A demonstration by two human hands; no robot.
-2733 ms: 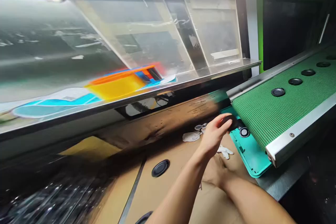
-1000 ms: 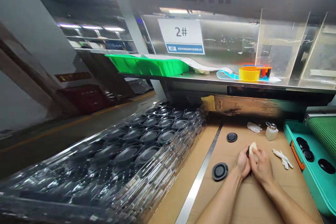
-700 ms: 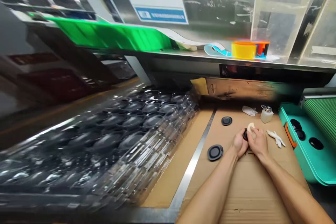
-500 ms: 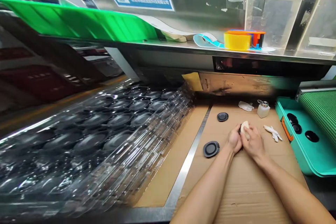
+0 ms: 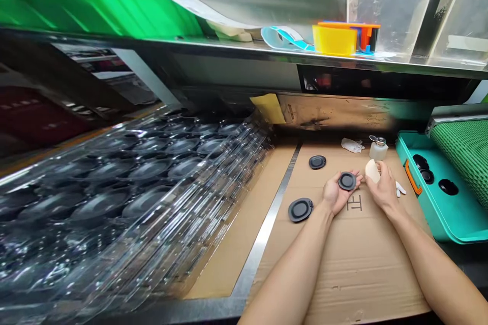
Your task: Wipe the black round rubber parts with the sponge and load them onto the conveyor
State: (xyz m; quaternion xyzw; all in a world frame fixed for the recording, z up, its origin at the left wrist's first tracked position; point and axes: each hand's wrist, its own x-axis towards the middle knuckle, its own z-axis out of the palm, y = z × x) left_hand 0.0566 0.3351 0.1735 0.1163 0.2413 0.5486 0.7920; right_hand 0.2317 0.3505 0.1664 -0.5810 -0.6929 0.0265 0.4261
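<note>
My left hand (image 5: 334,194) is palm up, with a black oval plastic part (image 5: 347,181) lying across its fingers. The part has a raised ring in its middle. To its right, my right hand (image 5: 384,186) pinches a cream-coloured pad (image 5: 372,171), perhaps a folded cloth or sponge, held apart from the black part. Two similar parts lie on the cardboard left of my hands: a smaller-looking one (image 5: 317,162) farther back and a larger-looking one (image 5: 301,209) nearer me. Behind my right hand, a white finger-like scrap (image 5: 399,189) is partly hidden.
Stacked clear plastic trays (image 5: 152,183) filled with black parts take up the left. A small bottle (image 5: 378,148) and a crumpled white cloth (image 5: 352,145) stand behind my hands. At right are a turquoise bin (image 5: 430,218) with several black pieces and a green conveyor belt (image 5: 463,142).
My hands, earlier pressed together around the part and pad, have moved apart. The black part now shows on my left hand, and the pad has gone right with my right hand. The view has tilted down.
</note>
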